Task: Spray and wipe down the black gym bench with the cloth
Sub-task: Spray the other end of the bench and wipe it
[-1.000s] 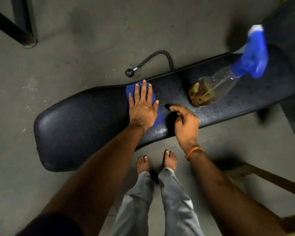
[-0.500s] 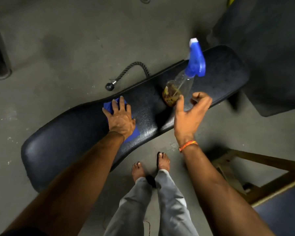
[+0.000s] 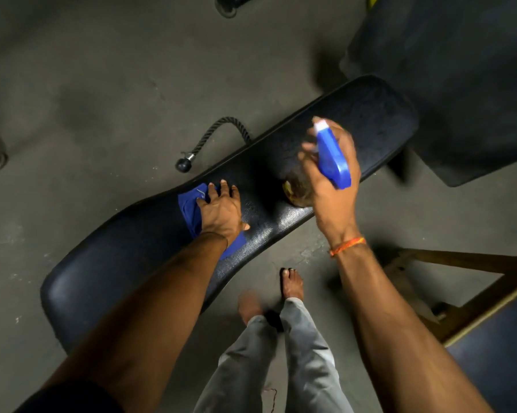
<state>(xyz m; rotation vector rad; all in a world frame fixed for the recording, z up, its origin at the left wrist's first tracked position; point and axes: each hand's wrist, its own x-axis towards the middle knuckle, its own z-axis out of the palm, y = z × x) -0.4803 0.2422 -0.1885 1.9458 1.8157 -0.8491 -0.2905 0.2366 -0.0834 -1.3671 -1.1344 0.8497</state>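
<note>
The black gym bench [image 3: 123, 248] runs diagonally from lower left to upper right. My left hand [image 3: 221, 211] lies flat with straight fingers on a blue cloth [image 3: 190, 211] near the bench's middle, pressing it onto the padding. My right hand [image 3: 330, 177] is wrapped round a spray bottle [image 3: 331, 158] with a blue trigger head; its clear body with brownish liquid shows just left of my palm, low over the bench. The padding beside the cloth glistens.
A black rope with a ball end [image 3: 209, 141] lies on the concrete floor behind the bench. Another dark pad [image 3: 460, 84] stands at the upper right, a wooden frame [image 3: 466, 287] at the lower right. My bare feet [image 3: 293, 284] stand in front of the bench.
My right hand reached from the bench's front edge to the spray bottle and now grips it. My left hand stayed flat on the cloth. The view shifted.
</note>
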